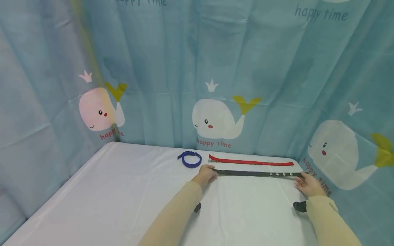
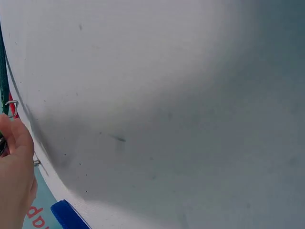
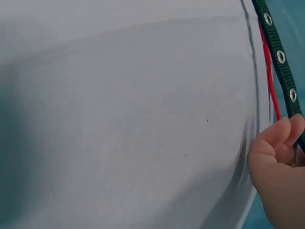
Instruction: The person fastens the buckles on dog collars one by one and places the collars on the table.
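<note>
A dark green collar (image 1: 246,173) with a row of metal eyelets is stretched out straight between both hands. My left hand (image 1: 206,173) pinches its left end, where a metal ring shows in the left wrist view. At the eyelet end, my right hand (image 1: 309,185) pinches the tip between thumb and finger; the eyelets of the green collar (image 3: 281,57) show large in the right wrist view. Just behind it a red collar (image 1: 246,161) lies flat and straight on the table. To the left of that, a blue collar (image 1: 191,160) sits fastened in a loop.
A white cloth covers the table (image 1: 123,198). Behind and beside it hangs a blue curtain (image 1: 160,112) printed with whales, close to the table's back and right edges. Dark wrist-camera pieces (image 1: 300,206) stick out from the sleeves.
</note>
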`<state>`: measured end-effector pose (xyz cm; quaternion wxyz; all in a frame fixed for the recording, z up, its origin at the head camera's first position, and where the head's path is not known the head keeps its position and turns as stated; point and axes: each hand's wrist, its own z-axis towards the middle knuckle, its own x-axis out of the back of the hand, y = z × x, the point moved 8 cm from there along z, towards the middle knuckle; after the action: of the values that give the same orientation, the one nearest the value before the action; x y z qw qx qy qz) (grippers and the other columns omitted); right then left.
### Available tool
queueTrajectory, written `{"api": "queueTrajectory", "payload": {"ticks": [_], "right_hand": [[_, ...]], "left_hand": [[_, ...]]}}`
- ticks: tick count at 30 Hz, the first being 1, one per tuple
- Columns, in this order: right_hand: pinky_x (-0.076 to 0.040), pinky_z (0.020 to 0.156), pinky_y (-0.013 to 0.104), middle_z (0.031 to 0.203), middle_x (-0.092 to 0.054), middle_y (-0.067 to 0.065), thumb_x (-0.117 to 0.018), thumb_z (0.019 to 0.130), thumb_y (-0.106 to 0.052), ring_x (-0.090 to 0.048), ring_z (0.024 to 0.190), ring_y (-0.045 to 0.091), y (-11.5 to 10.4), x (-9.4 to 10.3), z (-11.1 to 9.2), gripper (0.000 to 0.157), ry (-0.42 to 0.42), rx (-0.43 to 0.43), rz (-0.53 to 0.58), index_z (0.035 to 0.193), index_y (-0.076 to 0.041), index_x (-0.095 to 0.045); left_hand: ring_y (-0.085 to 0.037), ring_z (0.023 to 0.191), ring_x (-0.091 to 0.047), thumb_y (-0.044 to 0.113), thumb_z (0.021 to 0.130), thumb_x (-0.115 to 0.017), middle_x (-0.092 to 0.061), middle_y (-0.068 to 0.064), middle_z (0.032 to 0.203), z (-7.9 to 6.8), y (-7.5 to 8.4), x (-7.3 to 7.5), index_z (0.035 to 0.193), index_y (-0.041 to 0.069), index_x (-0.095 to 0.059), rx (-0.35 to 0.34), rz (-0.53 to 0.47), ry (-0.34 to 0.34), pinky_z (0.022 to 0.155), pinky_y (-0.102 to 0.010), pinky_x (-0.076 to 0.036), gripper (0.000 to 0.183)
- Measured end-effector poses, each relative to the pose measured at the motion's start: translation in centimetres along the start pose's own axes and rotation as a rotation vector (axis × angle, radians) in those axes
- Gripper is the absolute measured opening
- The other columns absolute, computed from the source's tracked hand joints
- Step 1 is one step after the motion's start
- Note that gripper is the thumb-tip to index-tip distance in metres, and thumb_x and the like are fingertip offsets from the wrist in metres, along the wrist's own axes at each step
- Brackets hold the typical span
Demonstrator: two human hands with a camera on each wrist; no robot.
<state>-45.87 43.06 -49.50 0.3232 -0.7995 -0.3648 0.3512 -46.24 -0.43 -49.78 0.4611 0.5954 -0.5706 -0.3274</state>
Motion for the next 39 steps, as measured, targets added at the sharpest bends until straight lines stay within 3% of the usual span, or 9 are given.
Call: {"api": "queueTrajectory", "payload": {"ticks": [5, 10, 17, 23, 26, 29, 32, 39], "right_hand": [[-0.049, 0.079, 0.022, 0.099, -0.049, -0.002, -0.040, 0.096, -0.028, -0.057, 0.079, 0.005, -0.2, -0.9, -1.9, 0.055, -0.093, 0.013, 0.028, 0.145, -0.026, -0.015], [-0.050, 0.079, 0.024, 0.079, -0.055, 0.004, -0.047, 0.094, -0.021, -0.060, 0.077, 0.011, -0.8, -2.1, -4.0, 0.033, -0.182, 0.009, 0.082, 0.126, -0.025, -0.041], [-0.052, 0.072, 0.026, 0.080, -0.052, 0.006, -0.049, 0.093, -0.022, -0.059, 0.073, 0.012, -1.7, -3.9, -6.1, 0.018, -0.215, 0.070, 0.006, 0.109, -0.014, -0.048], [-0.050, 0.076, 0.028, 0.086, -0.050, 0.008, -0.044, 0.095, -0.019, -0.059, 0.076, 0.014, -0.7, -5.1, -7.6, 0.014, -0.335, 0.064, -0.026, 0.107, -0.011, -0.044], [-0.050, 0.079, 0.028, 0.097, -0.046, 0.009, -0.044, 0.095, -0.019, -0.059, 0.078, 0.014, -0.5, -5.6, -8.2, 0.022, -0.347, 0.080, -0.039, 0.117, -0.013, -0.040], [-0.049, 0.082, 0.028, 0.104, -0.040, 0.009, -0.042, 0.096, -0.020, -0.059, 0.078, 0.013, -0.3, -5.9, -8.8, 0.022, -0.347, 0.107, -0.067, 0.117, -0.013, -0.040], [-0.050, 0.079, 0.029, 0.100, -0.045, 0.009, -0.038, 0.097, -0.019, -0.060, 0.078, 0.013, 0.0, -6.3, -9.6, 0.014, -0.359, 0.120, -0.088, 0.107, -0.010, -0.042], [-0.051, 0.073, 0.029, 0.083, -0.054, 0.007, -0.032, 0.099, -0.017, -0.060, 0.078, 0.015, 0.8, -7.3, -11.3, 0.016, -0.424, 0.132, -0.116, 0.102, -0.005, -0.043]], "left_hand": [[-0.011, 0.072, -0.058, 0.002, 0.084, -0.062, -0.063, -0.012, 0.100, -1.8, 1.1, 0.4, 0.113, -0.002, -0.061, -0.109, 0.020, -0.036, 0.068, -0.024, -0.050, 0.029], [-0.014, 0.077, -0.062, 0.013, 0.089, -0.060, -0.064, -0.010, 0.094, -3.7, 2.4, 1.3, 0.113, -0.001, -0.059, -0.216, 0.042, -0.092, 0.076, -0.031, -0.050, 0.028], [-0.017, 0.081, -0.062, 0.027, 0.091, -0.057, -0.062, -0.009, 0.100, -5.7, 4.7, 3.6, 0.112, 0.002, -0.057, -0.348, 0.083, -0.105, 0.080, -0.037, -0.048, 0.033], [-0.018, 0.077, -0.061, 0.025, 0.091, -0.057, -0.062, -0.010, 0.101, -6.8, 5.0, 5.6, 0.113, 0.003, -0.058, -0.399, 0.130, -0.075, 0.084, -0.043, -0.047, 0.031], [-0.019, 0.078, -0.061, 0.025, 0.091, -0.057, -0.061, -0.011, 0.102, -7.1, 4.8, 6.4, 0.112, 0.003, -0.058, -0.420, 0.126, -0.053, 0.085, -0.043, -0.046, 0.031], [-0.018, 0.081, -0.062, 0.027, 0.090, -0.058, -0.062, -0.009, 0.103, -7.5, 4.5, 7.1, 0.112, 0.004, -0.058, -0.415, 0.123, -0.022, 0.083, -0.039, -0.048, 0.032], [-0.016, 0.081, -0.063, 0.027, 0.089, -0.059, -0.063, -0.008, 0.103, -8.1, 4.3, 7.6, 0.113, 0.004, -0.057, -0.412, 0.108, -0.012, 0.079, -0.034, -0.049, 0.033], [-0.014, 0.070, -0.065, 0.016, 0.087, -0.062, -0.064, -0.012, 0.092, -8.9, 4.1, 9.0, 0.112, -0.003, -0.057, -0.445, -0.032, 0.020, 0.074, -0.029, -0.052, 0.031]]}}
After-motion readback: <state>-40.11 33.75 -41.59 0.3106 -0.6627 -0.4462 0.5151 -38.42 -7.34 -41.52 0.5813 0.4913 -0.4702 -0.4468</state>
